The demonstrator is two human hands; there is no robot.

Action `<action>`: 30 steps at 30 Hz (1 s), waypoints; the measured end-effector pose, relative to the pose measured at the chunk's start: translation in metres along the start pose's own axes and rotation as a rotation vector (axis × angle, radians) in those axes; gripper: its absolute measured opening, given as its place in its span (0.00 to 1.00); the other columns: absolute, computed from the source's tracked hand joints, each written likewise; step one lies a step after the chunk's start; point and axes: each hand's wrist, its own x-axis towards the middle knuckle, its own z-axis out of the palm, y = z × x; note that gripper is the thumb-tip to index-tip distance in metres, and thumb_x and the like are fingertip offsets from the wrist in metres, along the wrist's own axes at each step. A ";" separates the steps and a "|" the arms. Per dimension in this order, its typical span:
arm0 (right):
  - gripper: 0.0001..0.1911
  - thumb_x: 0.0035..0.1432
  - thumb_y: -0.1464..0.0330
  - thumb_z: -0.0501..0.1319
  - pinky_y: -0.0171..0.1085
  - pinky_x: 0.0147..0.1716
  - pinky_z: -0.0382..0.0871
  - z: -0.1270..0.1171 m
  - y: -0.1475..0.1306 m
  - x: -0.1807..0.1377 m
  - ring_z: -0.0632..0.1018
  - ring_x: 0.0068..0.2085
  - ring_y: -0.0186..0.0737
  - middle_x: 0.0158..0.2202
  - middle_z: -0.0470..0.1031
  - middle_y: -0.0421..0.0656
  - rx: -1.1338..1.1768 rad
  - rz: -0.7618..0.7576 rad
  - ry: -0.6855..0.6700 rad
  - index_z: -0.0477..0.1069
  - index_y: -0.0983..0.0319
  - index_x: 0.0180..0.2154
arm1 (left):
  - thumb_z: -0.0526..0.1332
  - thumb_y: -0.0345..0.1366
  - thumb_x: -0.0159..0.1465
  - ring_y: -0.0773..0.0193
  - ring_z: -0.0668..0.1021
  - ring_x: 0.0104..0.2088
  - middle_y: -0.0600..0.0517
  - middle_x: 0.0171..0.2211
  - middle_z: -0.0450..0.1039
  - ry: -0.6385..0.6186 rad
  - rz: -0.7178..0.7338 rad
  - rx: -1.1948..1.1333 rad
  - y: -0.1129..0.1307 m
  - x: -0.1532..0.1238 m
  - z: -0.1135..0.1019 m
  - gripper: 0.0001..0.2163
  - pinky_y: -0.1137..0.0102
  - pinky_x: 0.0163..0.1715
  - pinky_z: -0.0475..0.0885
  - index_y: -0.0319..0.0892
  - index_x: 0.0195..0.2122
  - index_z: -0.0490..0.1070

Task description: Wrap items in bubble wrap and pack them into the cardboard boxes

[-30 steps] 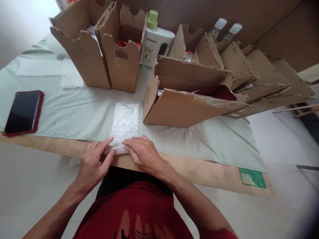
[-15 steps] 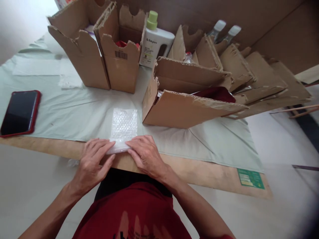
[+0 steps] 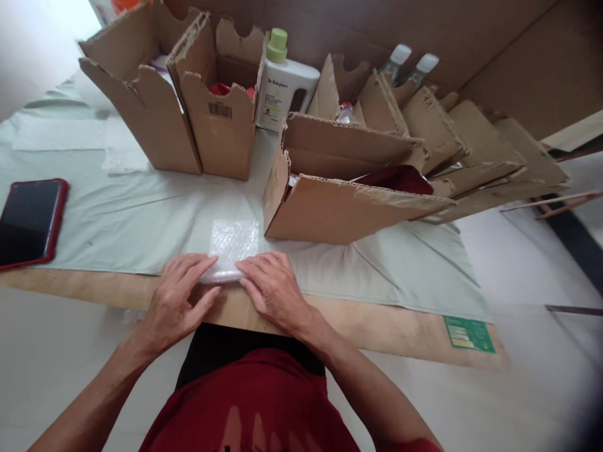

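Observation:
A strip of clear bubble wrap [image 3: 234, 242] lies on the pale green cloth [image 3: 141, 213] near the table's front edge. Its near end is rolled up under my fingers. My left hand [image 3: 176, 298] presses the roll from the left, fingers curled over it. My right hand [image 3: 271, 290] holds the roll's right end, fingers bent on top. Whatever may be inside the roll is hidden.
A red-cased phone [image 3: 28, 221] lies at the left. Torn cardboard boxes [image 3: 207, 125] stand behind, one lying open [image 3: 339, 207] just right of the wrap. A white bottle with a green cap [image 3: 282, 78] and two clear bottles [image 3: 400, 63] are at the back. A green label [image 3: 468, 334] sits on the wooden edge.
Both hands have rolled the bubble wrap away from me. The flat part showing beyond my fingers has grown shorter.

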 end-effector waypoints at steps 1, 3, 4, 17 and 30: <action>0.12 0.74 0.69 0.59 0.47 0.57 0.65 -0.001 0.000 -0.001 0.79 0.50 0.45 0.50 0.84 0.46 0.055 0.016 -0.013 0.75 0.60 0.55 | 0.61 0.34 0.72 0.54 0.79 0.51 0.46 0.49 0.79 -0.022 -0.012 -0.023 0.002 -0.002 -0.003 0.18 0.59 0.55 0.73 0.45 0.62 0.68; 0.13 0.74 0.68 0.60 0.47 0.56 0.66 -0.003 -0.001 -0.004 0.79 0.51 0.46 0.51 0.84 0.47 0.087 0.037 -0.016 0.75 0.60 0.56 | 0.60 0.34 0.73 0.56 0.80 0.47 0.48 0.46 0.80 -0.038 -0.061 -0.034 0.000 -0.003 -0.004 0.17 0.61 0.53 0.73 0.45 0.63 0.67; 0.14 0.73 0.68 0.60 0.47 0.56 0.66 -0.004 -0.002 -0.005 0.78 0.53 0.48 0.54 0.83 0.49 0.054 0.042 0.006 0.75 0.61 0.57 | 0.60 0.36 0.73 0.56 0.80 0.45 0.48 0.45 0.81 -0.033 -0.088 -0.014 -0.003 -0.002 -0.002 0.17 0.61 0.51 0.74 0.44 0.62 0.68; 0.11 0.72 0.70 0.60 0.47 0.54 0.66 -0.007 0.007 0.024 0.80 0.51 0.47 0.51 0.84 0.47 0.123 0.190 0.055 0.77 0.59 0.53 | 0.67 0.49 0.67 0.55 0.84 0.47 0.44 0.48 0.82 0.241 -0.807 -0.529 0.032 -0.012 0.004 0.20 0.57 0.53 0.80 0.42 0.54 0.77; 0.44 0.56 0.55 0.76 0.45 0.56 0.74 -0.057 0.004 -0.038 0.80 0.54 0.44 0.62 0.76 0.48 0.753 0.267 -0.051 0.65 0.54 0.69 | 0.66 0.45 0.67 0.52 0.86 0.50 0.42 0.52 0.83 -0.087 -0.586 -0.616 0.066 -0.011 0.033 0.26 0.63 0.48 0.84 0.45 0.65 0.71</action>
